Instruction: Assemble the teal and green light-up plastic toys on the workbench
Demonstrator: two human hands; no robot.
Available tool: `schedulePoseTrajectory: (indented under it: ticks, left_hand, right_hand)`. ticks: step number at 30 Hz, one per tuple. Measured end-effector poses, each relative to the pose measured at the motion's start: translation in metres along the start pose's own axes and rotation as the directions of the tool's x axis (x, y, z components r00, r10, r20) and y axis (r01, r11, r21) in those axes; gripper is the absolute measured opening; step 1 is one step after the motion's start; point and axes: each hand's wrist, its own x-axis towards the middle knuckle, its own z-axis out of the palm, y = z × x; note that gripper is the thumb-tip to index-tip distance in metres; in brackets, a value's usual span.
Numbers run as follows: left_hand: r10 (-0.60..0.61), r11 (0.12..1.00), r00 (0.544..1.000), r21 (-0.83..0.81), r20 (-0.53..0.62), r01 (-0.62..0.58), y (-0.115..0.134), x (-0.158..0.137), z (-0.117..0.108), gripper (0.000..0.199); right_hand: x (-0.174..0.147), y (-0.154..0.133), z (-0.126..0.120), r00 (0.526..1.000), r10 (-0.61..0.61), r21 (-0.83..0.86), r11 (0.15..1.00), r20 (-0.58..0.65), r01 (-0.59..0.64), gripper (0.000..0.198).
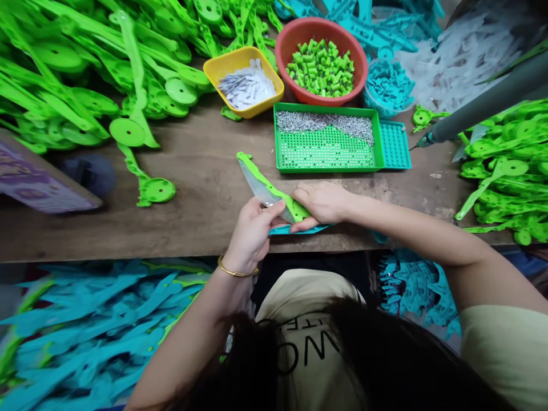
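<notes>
At the front edge of the workbench, both hands meet on a bright green plastic part (263, 178) fitted along a clear, blade-shaped plastic piece (258, 187). My left hand (250, 231) pinches the lower middle of it between thumb and fingers. Over its near right end, my right hand (323, 201) is closed, fingers curled on the green part. Just beneath both hands lies a flat teal plastic part (280, 230); whether the fingers grip it too is hidden.
Behind the hands stands a green perforated tray (327, 169) of small metal pieces. Beyond are a yellow tub (244, 113), a red bowl (280, 54) and a tub of teal pieces (387, 85). A grey powered screwdriver (475, 108) hangs at right. Green parts (55, 74) pile up left.
</notes>
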Motion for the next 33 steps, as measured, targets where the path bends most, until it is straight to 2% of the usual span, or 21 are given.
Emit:
schedulePoseTrajectory:
  ticks: [4, 9, 13, 15, 17, 20, 22, 24, 26, 27, 28, 29, 30, 31, 32, 33]
  left_hand:
    - [0.031, 0.999, 0.999, -0.009, -0.009, -0.031, -0.006, 0.002, -0.002, 0.04]
    - [0.025, 0.999, 0.995, -0.019, -0.093, -0.027, -0.027, 0.003, -0.008, 0.048]
    - [0.063, 0.996, 0.991, -0.061, -0.116, -0.071, -0.035, 0.001, -0.004, 0.054]
    - [0.066, 0.996, 0.99, -0.054, -0.128, -0.073, -0.038, 0.0, -0.001, 0.056]
    - [0.084, 0.995, 0.986, -0.048, -0.147, -0.092, -0.042, -0.003, 0.002, 0.056]
    - [0.115, 0.991, 0.98, -0.051, -0.165, -0.125, -0.046, -0.01, 0.002, 0.051]
    - [0.105, 0.994, 0.989, -0.001, -0.109, -0.106, -0.045, -0.016, -0.007, 0.047]
    - [0.037, 0.984, 0.999, 0.172, -0.016, -0.034, -0.04, -0.024, -0.023, 0.043]
    - [-0.024, 0.881, 1.0, 0.474, 0.02, 0.011, -0.033, -0.03, -0.041, 0.039]
    - [0.021, 0.778, 1.0, 0.627, 0.013, -0.025, -0.03, -0.033, -0.048, 0.038]
    - [0.13, 0.652, 0.991, 0.751, 0.021, -0.102, -0.027, -0.035, -0.053, 0.035]
    - [0.282, 0.506, 0.957, 0.837, 0.066, -0.207, -0.026, -0.035, -0.056, 0.031]
    - [0.441, 0.351, 0.885, 0.88, 0.146, -0.32, -0.025, -0.035, -0.055, 0.025]
    - [0.563, 0.204, 0.789, 0.884, 0.246, -0.421, -0.025, -0.034, -0.053, 0.019]
    - [0.63, 0.079, 0.695, 0.861, 0.348, -0.502, -0.026, -0.032, -0.048, 0.014]
    - [0.65, -0.017, 0.622, 0.827, 0.436, -0.562, -0.028, -0.029, -0.044, 0.013]
  right_hand:
    - [-0.001, 0.007, 0.001, 1.0, 0.006, 0.01, 1.0, -0.018, -0.006, 0.067]
    - [-0.005, 0.02, -0.009, 0.975, 0.124, 0.241, 0.968, -0.187, -0.077, 0.055]
    - [-0.011, 0.025, -0.019, 0.985, 0.065, 0.357, 0.934, -0.16, -0.004, 0.054]
    - [-0.018, 0.031, -0.019, 0.971, 0.079, 0.318, 0.948, -0.225, -0.003, 0.055]
    - [-0.027, 0.04, -0.014, 0.951, 0.098, 0.206, 0.978, -0.295, -0.037, 0.057]
    - [-0.041, 0.048, -0.001, 0.922, 0.166, 0.046, 0.986, -0.351, -0.16, 0.056]
    - [-0.048, 0.049, 0.007, 0.889, 0.242, -0.002, 0.965, -0.388, -0.263, 0.053]
    - [-0.053, 0.044, 0.012, 0.85, 0.306, 0.004, 0.941, -0.428, -0.337, 0.054]
    - [-0.057, 0.034, 0.014, 0.819, 0.337, 0.045, 0.933, -0.465, -0.358, 0.054]
    - [-0.059, 0.028, 0.015, 0.809, 0.338, 0.076, 0.935, -0.481, -0.346, 0.051]
    - [-0.06, 0.021, 0.016, 0.807, 0.328, 0.109, 0.942, -0.491, -0.316, 0.044]
    - [-0.061, 0.014, 0.017, 0.815, 0.305, 0.143, 0.952, -0.493, -0.27, 0.036]
    - [-0.061, 0.007, 0.02, 0.829, 0.273, 0.172, 0.961, -0.489, -0.215, 0.027]
    - [-0.061, 0.0, 0.022, 0.845, 0.241, 0.196, 0.967, -0.478, -0.164, 0.022]
    - [-0.059, -0.005, 0.025, 0.86, 0.212, 0.212, 0.969, -0.464, -0.125, 0.019]
    - [-0.058, -0.01, 0.028, 0.871, 0.194, 0.221, 0.97, -0.452, -0.101, 0.019]
